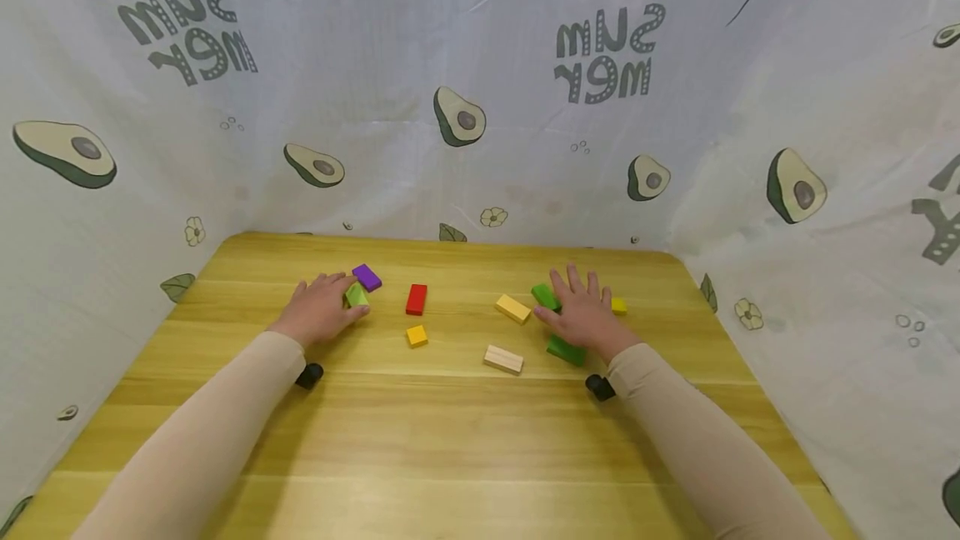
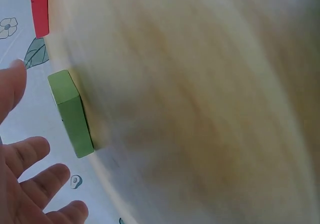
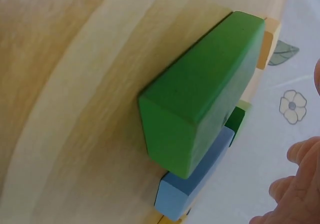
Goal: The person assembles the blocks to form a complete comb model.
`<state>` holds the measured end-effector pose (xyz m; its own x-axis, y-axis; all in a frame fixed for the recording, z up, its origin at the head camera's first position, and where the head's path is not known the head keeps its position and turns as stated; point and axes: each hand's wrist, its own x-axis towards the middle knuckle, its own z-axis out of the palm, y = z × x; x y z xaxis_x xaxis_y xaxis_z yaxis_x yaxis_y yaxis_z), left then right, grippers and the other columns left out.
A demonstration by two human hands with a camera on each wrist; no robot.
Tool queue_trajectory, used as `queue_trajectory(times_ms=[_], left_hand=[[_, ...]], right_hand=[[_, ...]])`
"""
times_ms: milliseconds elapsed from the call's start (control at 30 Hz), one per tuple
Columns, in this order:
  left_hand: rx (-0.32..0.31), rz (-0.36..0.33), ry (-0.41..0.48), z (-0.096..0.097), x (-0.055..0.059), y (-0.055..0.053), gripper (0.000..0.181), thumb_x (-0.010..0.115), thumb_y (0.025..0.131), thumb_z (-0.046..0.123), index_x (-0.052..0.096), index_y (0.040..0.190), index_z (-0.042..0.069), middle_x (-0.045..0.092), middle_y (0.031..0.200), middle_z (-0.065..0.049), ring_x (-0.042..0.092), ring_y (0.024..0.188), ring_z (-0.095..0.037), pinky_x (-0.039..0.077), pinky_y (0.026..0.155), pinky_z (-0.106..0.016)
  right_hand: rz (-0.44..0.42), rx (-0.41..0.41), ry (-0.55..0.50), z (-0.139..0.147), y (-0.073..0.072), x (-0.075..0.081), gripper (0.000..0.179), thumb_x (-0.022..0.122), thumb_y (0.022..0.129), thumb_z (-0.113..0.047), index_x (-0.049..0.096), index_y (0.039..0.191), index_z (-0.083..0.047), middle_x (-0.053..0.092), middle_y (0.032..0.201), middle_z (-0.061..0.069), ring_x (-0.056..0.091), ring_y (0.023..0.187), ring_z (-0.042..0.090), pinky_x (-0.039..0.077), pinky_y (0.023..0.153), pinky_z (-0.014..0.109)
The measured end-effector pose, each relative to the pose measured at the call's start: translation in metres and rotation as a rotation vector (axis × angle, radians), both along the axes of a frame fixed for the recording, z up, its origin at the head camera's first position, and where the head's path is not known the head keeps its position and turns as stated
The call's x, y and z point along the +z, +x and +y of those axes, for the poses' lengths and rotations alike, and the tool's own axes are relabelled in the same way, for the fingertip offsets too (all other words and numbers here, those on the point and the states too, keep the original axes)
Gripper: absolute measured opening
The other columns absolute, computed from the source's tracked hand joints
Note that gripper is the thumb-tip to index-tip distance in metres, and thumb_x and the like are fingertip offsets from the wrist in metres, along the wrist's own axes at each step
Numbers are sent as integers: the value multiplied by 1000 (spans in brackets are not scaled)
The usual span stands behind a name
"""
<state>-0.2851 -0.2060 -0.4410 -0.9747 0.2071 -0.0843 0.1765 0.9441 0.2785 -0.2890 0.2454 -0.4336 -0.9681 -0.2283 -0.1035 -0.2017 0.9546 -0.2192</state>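
My left hand (image 1: 318, 311), fingers spread, hovers beside a light green block (image 1: 357, 297) on the wooden table (image 1: 450, 440). In the left wrist view that green block (image 2: 75, 119) stands apart from the fingertips, with nothing in the hand. Over the right-hand blocks is my right hand (image 1: 585, 317), its fingers spread and holding nothing. Below its palm lies a dark green block (image 1: 566, 350), and a brighter green block (image 1: 545, 297) sits by the thumb. The right wrist view shows a blue block (image 3: 192, 176) beside the large green block (image 3: 200, 83); from the head, the right hand hides the blue one.
Beyond the left hand lies a purple block (image 1: 367, 277). Between the hands are a red block (image 1: 416, 299), an orange block (image 1: 417, 336), a pale yellow block (image 1: 513, 308) and a plain wood block (image 1: 503, 359). A yellow block (image 1: 618, 306) peeks out right of the right hand. A patterned curtain (image 1: 375, 190) surrounds the table.
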Motion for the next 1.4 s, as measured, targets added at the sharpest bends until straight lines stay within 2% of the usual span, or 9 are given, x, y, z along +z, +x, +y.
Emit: queue_trajectory(times_ms=[200, 367, 633, 767, 1000, 1133, 1267, 1400], left_hand=[[14, -13, 28, 0, -2, -4, 71, 61, 105, 46, 45, 157, 0, 46, 161, -25, 38, 152, -49, 15, 123, -78], [17, -46, 49, -2, -4, -6, 67, 62, 106, 42, 48, 155, -1, 51, 158, -25, 43, 148, -49, 17, 123, -77], [50, -86, 99, -3, -5, -7, 60, 63, 106, 35, 50, 154, -1, 57, 152, -26, 52, 141, -49, 40, 119, -63], [65, -95, 125, -5, -5, -8, 59, 64, 106, 33, 51, 153, 0, 60, 147, -26, 55, 137, -47, 42, 118, -63], [88, -112, 150, -5, -5, -7, 59, 63, 107, 32, 50, 154, 0, 62, 144, -25, 59, 131, -43, 43, 117, -62], [89, -119, 153, -3, -6, -9, 58, 63, 107, 31, 50, 153, -1, 62, 144, -25, 59, 132, -44, 43, 117, -61], [90, -122, 158, -2, -8, -11, 57, 64, 107, 30, 51, 153, -1, 63, 144, -25, 59, 132, -43, 44, 116, -61], [96, -122, 156, 0, -9, -11, 56, 63, 107, 31, 51, 153, 1, 62, 145, -25, 58, 134, -43, 43, 117, -61]], right_hand=[[-1, 5, 9, 0, -4, -5, 84, 46, 109, -57, 13, 170, -10, 2, 175, 28, 0, 157, 61, 7, 120, 83], [-2, 29, -8, -2, -5, -5, 79, 47, 110, -50, 15, 170, -8, 4, 175, 28, 2, 157, 61, 8, 120, 82], [-32, 62, -31, -3, -10, -7, 69, 46, 113, -36, 19, 169, -7, 8, 175, 26, 7, 156, 62, 13, 121, 81], [-66, 76, -44, -1, -14, -7, 64, 47, 113, -27, 21, 169, -8, 11, 175, 25, 12, 156, 60, 15, 122, 79], [-112, 127, -22, 3, -34, -7, 62, 49, 110, -13, 26, 167, -6, 19, 173, 26, 23, 155, 56, 21, 123, 75], [-155, 153, -45, 8, -41, -8, 64, 49, 108, -8, 25, 168, -7, 16, 175, 23, 18, 157, 56, 20, 125, 71], [-209, 141, -63, 13, -43, -7, 65, 47, 107, -4, 25, 168, -9, 13, 177, 18, 9, 158, 56, 19, 126, 71], [-229, 129, -40, 15, -43, -8, 65, 46, 106, -4, 27, 168, -10, 21, 175, 20, 13, 158, 55, 24, 124, 71]])
